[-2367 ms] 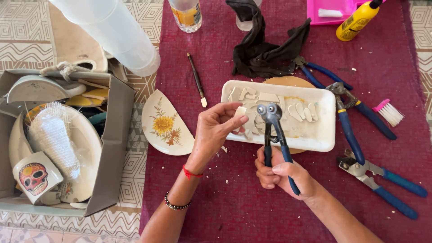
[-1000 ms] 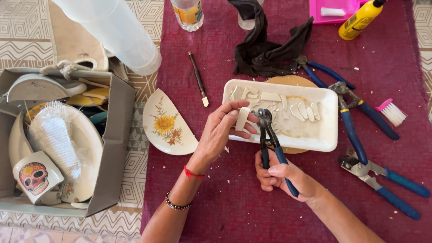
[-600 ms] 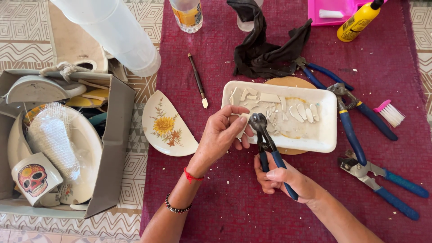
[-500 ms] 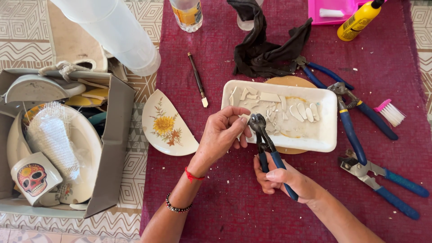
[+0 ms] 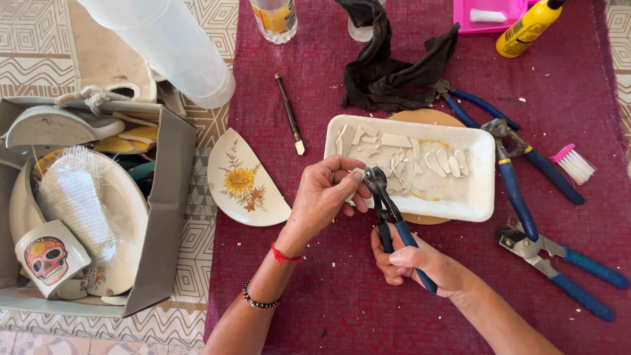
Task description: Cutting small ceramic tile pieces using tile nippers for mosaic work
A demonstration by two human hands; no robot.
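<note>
Take the white tray [image 5: 483,197] as your landmark. Up and to its right stands a yellow squeeze bottle [image 5: 526,29] with a dark label patch, lying tilted beside a pink tub [image 5: 490,14]. Up and to its left, a clear bottle [image 5: 275,18] carries an orange-yellow label. Far to the tray's left sits a grey cardboard box [image 5: 164,210], and in its near corner a white mug [image 5: 45,256] bears a red and yellow skull picture. Between box and tray lies a half plate [image 5: 244,181] painted with a yellow flower.

Your left hand [image 5: 325,197] is curled at the tray's near left corner, fingertips pinched on a small pale ceramic piece [image 5: 357,174]. Your right hand [image 5: 414,260] is wrapped tight around the blue handles of the nippers [image 5: 388,210], just below the tray's near edge. The nippers' long axis runs from your right hand up and slightly left, head pointing at the tray, jaws meeting the ceramic piece. Whether they have bitten through, you cannot tell.
</note>
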